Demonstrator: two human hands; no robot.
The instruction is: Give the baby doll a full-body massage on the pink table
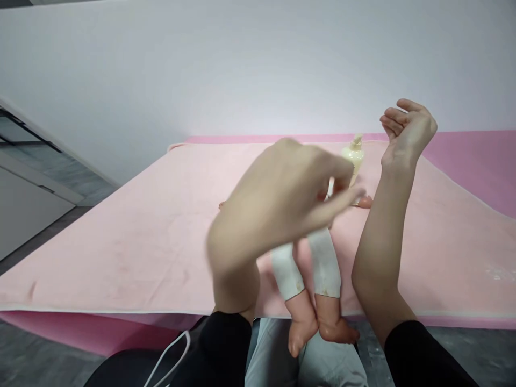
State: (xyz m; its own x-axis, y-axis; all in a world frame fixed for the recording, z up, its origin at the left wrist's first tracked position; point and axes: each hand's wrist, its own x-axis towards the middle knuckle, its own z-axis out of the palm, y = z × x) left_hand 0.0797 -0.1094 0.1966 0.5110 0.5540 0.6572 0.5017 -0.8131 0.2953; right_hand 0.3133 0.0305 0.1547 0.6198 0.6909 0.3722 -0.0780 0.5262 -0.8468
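My left hand (282, 199) is raised over a baby doll (325, 263), blurred by motion. Its thumb and forefinger are apart, and I see nothing held in it. To the right, my right hand (411, 129) is lifted with loosely curled, parted fingers and holds nothing visible. The doll lies on a light pink towel (161, 226), its white-covered legs towards me and its feet hanging past the front edge. My left hand hides the head and most of the body; one small doll hand (365, 202) shows. A cream pump bottle (353, 156) stands beyond the doll, between my hands.
A brighter pink cover (475, 166) shows under the towel at the right and the front edge. Behind stands a plain white wall (258, 64). A white cable (171, 355) loops near my left sleeve. My lap is just below the front edge.
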